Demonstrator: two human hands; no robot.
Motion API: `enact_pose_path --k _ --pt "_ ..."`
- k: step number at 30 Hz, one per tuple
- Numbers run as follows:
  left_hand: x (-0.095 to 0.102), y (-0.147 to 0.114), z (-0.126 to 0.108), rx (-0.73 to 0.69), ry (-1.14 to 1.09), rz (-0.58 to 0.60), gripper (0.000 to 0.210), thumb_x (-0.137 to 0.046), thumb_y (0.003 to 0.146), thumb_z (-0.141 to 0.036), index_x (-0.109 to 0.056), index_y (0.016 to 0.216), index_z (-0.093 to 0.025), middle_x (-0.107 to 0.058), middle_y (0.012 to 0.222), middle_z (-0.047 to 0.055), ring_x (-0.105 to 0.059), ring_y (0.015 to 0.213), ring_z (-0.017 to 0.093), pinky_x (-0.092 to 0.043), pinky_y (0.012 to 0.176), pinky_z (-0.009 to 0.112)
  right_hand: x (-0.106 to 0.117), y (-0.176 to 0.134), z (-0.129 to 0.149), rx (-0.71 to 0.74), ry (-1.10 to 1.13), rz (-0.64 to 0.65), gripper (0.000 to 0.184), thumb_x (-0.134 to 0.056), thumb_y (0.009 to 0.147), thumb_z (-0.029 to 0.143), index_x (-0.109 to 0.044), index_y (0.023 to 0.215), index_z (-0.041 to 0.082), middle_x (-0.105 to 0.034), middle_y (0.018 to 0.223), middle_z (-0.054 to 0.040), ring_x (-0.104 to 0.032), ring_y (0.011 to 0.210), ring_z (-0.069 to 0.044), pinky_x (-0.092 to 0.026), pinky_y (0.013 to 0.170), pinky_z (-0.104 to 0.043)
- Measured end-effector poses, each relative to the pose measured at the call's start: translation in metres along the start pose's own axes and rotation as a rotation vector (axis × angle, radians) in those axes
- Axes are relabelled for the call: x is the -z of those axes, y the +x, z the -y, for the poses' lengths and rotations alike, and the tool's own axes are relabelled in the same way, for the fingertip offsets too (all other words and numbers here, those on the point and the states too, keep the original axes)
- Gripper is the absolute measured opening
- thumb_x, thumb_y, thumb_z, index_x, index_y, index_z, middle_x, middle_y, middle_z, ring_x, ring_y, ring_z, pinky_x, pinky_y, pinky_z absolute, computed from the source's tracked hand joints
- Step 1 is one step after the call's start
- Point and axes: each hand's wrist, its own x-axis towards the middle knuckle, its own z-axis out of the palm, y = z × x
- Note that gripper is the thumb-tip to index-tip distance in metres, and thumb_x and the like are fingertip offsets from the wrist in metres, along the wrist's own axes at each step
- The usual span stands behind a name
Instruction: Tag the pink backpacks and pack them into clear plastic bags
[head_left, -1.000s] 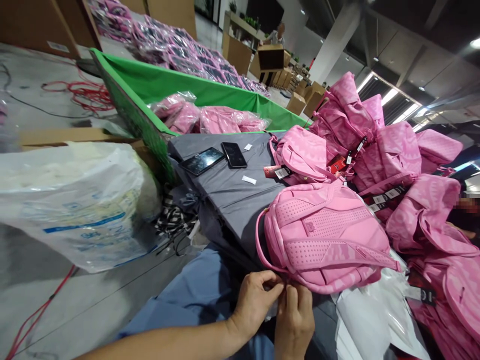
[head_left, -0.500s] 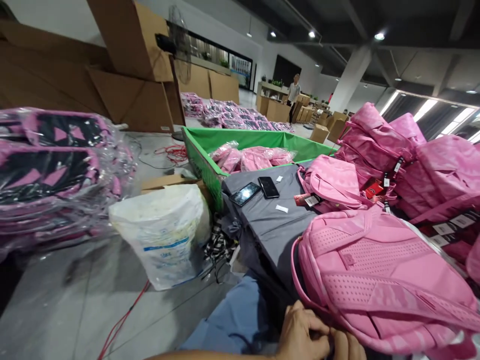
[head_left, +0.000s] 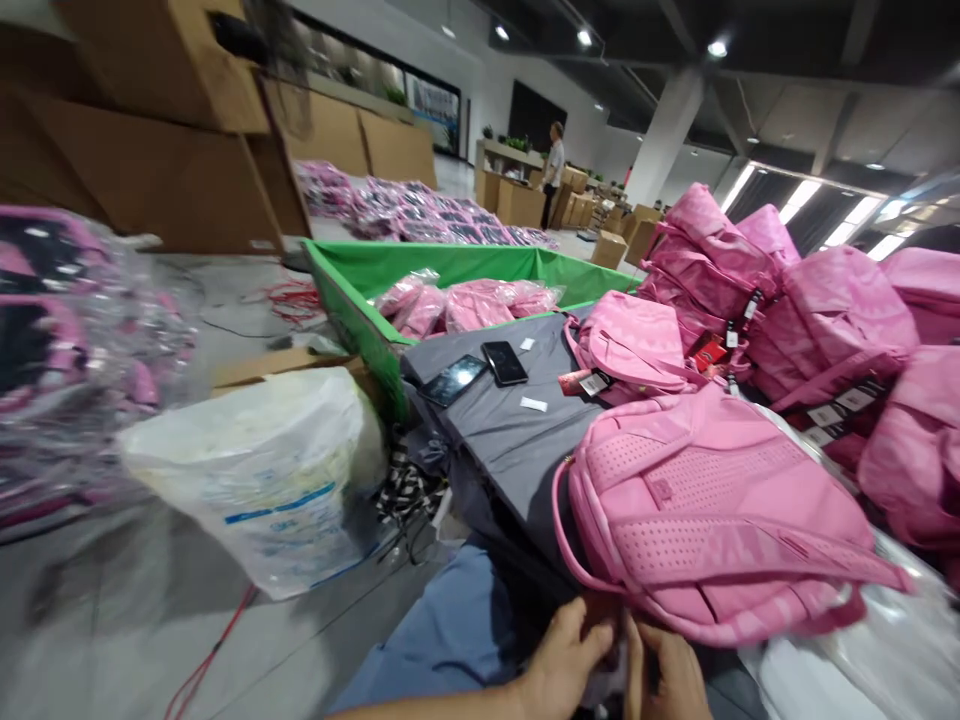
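Grey tabletop (head_left: 517, 440) — left hand (head_left: 559, 660), right hand (head_left: 673, 678) half-curled beside backpack (head_left: 720, 510).

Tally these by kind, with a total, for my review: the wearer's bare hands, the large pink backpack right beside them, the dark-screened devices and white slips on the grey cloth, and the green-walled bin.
Bare hands: left hand and right hand, 2
Large pink backpack: 1
Dark-screened devices: 2
White slips: 2
Green-walled bin: 1
Total: 8

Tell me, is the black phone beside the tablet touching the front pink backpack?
Apart: the head view shows grey cloth lying between the black phone and front pink backpack.
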Motion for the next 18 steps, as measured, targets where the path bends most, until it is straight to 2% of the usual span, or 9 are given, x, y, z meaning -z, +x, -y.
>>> enact_pose_path --k 3,4,6,8,11,14,18 --pt "-0.014 -0.002 -0.009 0.187 -0.154 -0.116 0.058 -0.082 0.064 -0.060 -0.073 0.102 -0.016 -0.070 0.096 0.008 -0.061 0.094 0.023 -0.048 0.086 0.033 0.013 0.005 0.018 -0.221 -0.005 0.080 0.040 -0.054 0.098 0.055 -0.071 0.081 0.022 -0.071 0.074 -0.0028 -0.065 0.065 -0.017 -0.046 0.064 -0.026" --pt "-0.016 -0.003 -0.013 0.251 -0.189 -0.123 0.056 -0.084 0.062 -0.057 -0.073 0.100 -0.017 -0.070 0.096 0.007 -0.060 0.096 0.024 -0.046 0.090 0.033 0.015 0.006 0.021 -0.305 0.009 0.103 0.043 -0.055 0.096 0.058 -0.071 0.079 0.023 -0.070 0.072 -0.0021 -0.064 0.064 -0.016 -0.046 0.064 -0.026" --pt "-0.017 -0.006 -0.020 0.325 -0.269 -0.037 0.052 -0.085 0.063 -0.055 -0.074 0.097 -0.018 -0.070 0.095 0.006 -0.060 0.098 0.023 -0.044 0.095 0.033 0.018 0.006 0.024 -0.452 0.069 0.135 0.045 -0.058 0.092 0.063 -0.070 0.076 0.022 -0.068 0.070 -0.0010 -0.063 0.063 -0.016 -0.047 0.065 -0.025" --pt "-0.014 -0.008 -0.023 0.327 -0.328 0.070 0.053 -0.085 0.064 -0.058 -0.075 0.098 -0.019 -0.069 0.091 0.004 -0.059 0.097 0.022 -0.042 0.096 0.032 0.020 0.005 0.023 -0.556 0.138 0.151 0.045 -0.062 0.088 0.063 -0.069 0.074 0.021 -0.068 0.068 -0.0004 -0.062 0.063 -0.016 -0.047 0.064 -0.024" --pt "-0.011 -0.008 -0.021 0.324 -0.355 0.162 0.059 -0.087 0.063 -0.062 -0.075 0.101 -0.017 -0.067 0.086 0.003 -0.057 0.085 0.018 -0.043 0.085 0.028 0.022 0.005 0.019 -0.663 0.206 0.169 0.043 -0.067 0.084 0.061 -0.069 0.073 0.019 -0.066 0.065 0.0004 -0.061 0.061 -0.015 -0.047 0.062 -0.023" --pt "-0.010 -0.006 -0.020 0.319 -0.403 0.196 0.057 -0.089 0.062 -0.058 -0.075 0.098 -0.016 -0.066 0.084 0.003 -0.054 0.076 0.015 -0.042 0.075 0.026 0.023 0.006 0.015 -0.733 0.286 0.165 0.041 -0.069 0.082 0.058 -0.069 0.073 0.018 -0.066 0.065 -0.0002 -0.062 0.063 -0.016 -0.049 0.062 -0.022" --pt "-0.008 -0.003 -0.024 0.354 -0.387 0.197 0.055 -0.092 0.059 -0.056 -0.075 0.091 -0.015 -0.064 0.079 0.003 -0.051 0.071 0.013 -0.040 0.069 0.024 0.025 0.006 0.006 -0.793 0.404 0.194 0.042 -0.072 0.077 0.057 -0.075 0.076 0.015 -0.072 0.070 -0.0045 -0.066 0.067 -0.019 -0.054 0.064 -0.025"
